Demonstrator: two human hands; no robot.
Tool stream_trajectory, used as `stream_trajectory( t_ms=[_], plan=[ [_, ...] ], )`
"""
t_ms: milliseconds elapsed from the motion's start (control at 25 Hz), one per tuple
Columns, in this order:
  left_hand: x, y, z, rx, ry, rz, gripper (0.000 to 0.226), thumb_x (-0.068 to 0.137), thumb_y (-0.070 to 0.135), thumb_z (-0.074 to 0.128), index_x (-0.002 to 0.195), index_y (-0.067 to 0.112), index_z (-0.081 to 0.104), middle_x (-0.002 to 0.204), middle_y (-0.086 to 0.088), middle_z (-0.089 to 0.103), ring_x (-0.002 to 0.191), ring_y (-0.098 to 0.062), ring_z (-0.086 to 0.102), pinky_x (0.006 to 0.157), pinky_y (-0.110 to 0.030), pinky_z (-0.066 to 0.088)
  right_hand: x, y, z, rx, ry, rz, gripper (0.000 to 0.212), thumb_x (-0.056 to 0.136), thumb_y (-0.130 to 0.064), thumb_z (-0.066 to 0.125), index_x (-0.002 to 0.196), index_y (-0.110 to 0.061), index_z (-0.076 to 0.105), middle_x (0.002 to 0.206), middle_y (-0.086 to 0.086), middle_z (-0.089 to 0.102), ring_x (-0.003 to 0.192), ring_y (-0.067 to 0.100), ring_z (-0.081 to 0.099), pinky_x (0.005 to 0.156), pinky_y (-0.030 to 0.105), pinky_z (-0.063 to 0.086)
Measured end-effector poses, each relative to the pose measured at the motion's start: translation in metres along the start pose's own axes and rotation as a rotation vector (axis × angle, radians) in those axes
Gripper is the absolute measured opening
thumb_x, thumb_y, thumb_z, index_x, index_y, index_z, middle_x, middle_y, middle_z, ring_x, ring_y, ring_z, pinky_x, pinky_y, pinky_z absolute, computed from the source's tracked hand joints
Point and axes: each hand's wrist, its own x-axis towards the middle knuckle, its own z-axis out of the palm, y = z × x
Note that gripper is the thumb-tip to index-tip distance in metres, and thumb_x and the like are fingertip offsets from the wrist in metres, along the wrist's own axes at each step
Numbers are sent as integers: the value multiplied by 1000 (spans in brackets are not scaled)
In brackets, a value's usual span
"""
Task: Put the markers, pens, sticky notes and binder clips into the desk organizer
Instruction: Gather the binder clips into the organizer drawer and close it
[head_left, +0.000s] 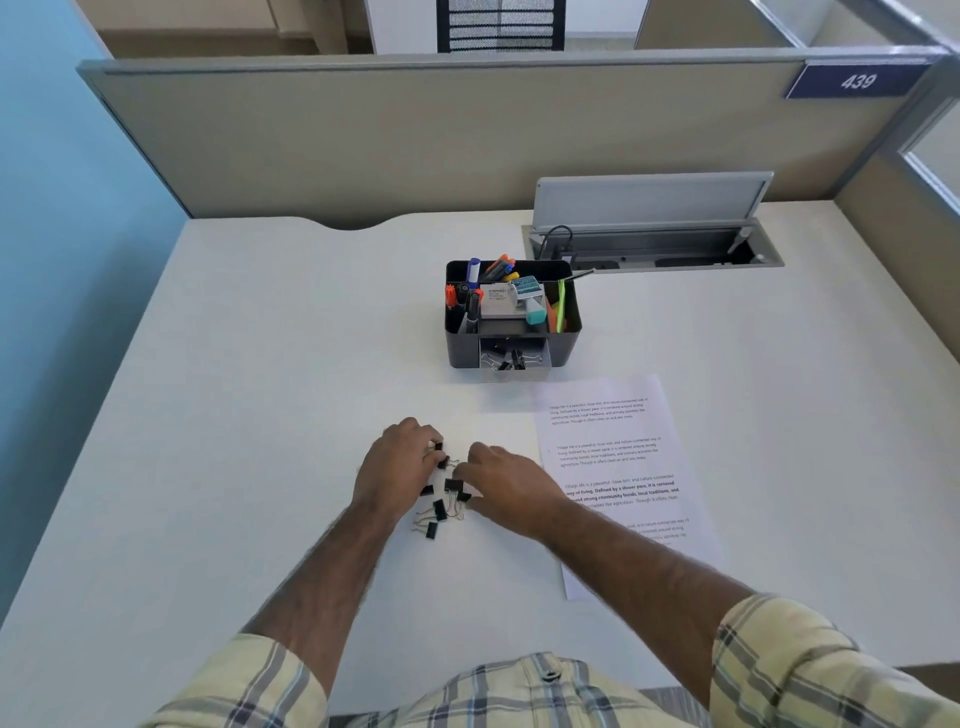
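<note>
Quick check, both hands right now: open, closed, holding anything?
Left hand: fingers curled onto the loose binder clips, pinching one or two.
Right hand: palm down over the clips; grip cannot be told.

Person seen from above, 2 bare forearms reaching out from the near edge. Left hand (397, 467) and right hand (511, 488) bare, no rings, watch or gloves visible. Forearms hairy. Shirt (524, 691) is pale yellow plaid with grey and dark blue crossing stripes. Left sleeve (244, 686) and right sleeve (810, 670) both rolled up, cuffs bunched near the elbow. 1 small dark button (549, 675) on the shirt front, near centre.
</note>
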Motion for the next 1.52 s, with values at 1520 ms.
stream_trajectory(
  t_ms=[1520],
  plan=[
    [40,54,-30,-123,271,26,17,94,30,68,107,19,69,98,5,62,86,-14,57,73,-28,44,8,22,-18,342,336,433,22,95,-21,59,115,-16,67,113,0,61,98,20,63,80,35,54]
  ],
)
